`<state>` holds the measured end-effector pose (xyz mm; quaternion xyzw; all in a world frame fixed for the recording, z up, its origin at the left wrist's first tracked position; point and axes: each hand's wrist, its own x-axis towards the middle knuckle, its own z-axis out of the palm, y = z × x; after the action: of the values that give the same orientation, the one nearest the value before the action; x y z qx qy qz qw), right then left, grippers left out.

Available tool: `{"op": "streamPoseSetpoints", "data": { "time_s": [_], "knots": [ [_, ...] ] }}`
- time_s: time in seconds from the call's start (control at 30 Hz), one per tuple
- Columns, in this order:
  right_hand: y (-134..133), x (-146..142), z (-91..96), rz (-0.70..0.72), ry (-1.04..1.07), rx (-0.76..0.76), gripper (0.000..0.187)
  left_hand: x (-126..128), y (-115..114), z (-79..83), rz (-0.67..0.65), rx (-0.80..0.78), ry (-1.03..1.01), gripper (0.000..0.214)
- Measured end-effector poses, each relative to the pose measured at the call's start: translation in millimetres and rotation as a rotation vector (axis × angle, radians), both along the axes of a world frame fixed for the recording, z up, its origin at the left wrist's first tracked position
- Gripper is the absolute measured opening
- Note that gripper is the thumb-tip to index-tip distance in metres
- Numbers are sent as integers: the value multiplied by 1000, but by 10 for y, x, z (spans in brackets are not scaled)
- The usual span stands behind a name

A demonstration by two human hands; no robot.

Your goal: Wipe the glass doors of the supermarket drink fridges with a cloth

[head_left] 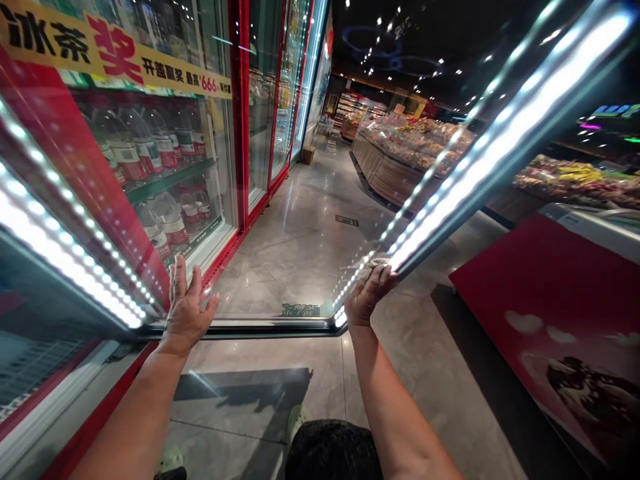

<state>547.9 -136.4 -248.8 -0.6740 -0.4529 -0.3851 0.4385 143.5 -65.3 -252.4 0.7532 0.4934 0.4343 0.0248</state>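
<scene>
A glass fridge door [280,325] stands swung out in front of me, with bright light strips down both sides. My left hand [189,303] is raised by the lower left of the pane, its fingers apart and nothing in it. It looks to be at the glass, though I cannot tell whether the palm touches. My right hand [370,290] is closed around a pale cloth [376,262], pressed to the lit right edge of the door near its lower corner. Part of the cloth is hidden under the fingers.
Bottled drinks [145,147] line the shelves of a red-framed fridge [242,120] at left. A red chest freezer [530,300] stands at right. Produce displays [400,147] lie beyond the grey floor [285,240]. A person's dark-haired head [333,450] is at the bottom.
</scene>
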Motion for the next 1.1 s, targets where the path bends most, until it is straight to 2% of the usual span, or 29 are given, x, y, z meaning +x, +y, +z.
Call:
{"op": "streamPoseSetpoints", "data": {
  "time_s": [0.13,0.2,0.27,0.33,0.4,0.5,0.6,0.67,0.73,0.8,0.83,0.93,1.0,1.1],
  "knots": [
    [255,-316,283,90,145,118,61,16,-21,53,23,54,-26,84],
    [347,-541,264,164,114,129,65,45,-32,79,47,69,-26,88],
    [379,-676,146,238,-17,48,67,71,-38,95,63,68,-12,91],
    [354,-643,33,282,-165,-20,69,89,-44,103,70,56,2,91],
    [308,-480,13,261,-225,-31,68,97,-50,106,75,38,9,90],
    [303,-308,170,166,-48,60,65,104,-57,105,74,13,19,88],
    [415,-546,356,187,120,154,67,115,-56,95,65,3,25,88],
    [499,-860,394,272,46,135,68,125,-51,88,64,5,27,90],
    [534,-1107,355,421,-165,-17,68,132,-50,82,66,11,33,90],
    [503,-1154,276,521,-357,-137,66,128,-52,80,69,18,41,90],
    [470,-1095,235,529,-402,-144,63,121,-55,80,71,21,44,90],
    [373,-765,152,373,-319,13,62,80,-56,85,80,52,48,91],
    [348,-639,128,250,-166,102,62,43,-44,95,104,90,20,91],
    [372,-848,78,178,81,115,67,3,-1,121,167,79,-39,90]
  ]
}}
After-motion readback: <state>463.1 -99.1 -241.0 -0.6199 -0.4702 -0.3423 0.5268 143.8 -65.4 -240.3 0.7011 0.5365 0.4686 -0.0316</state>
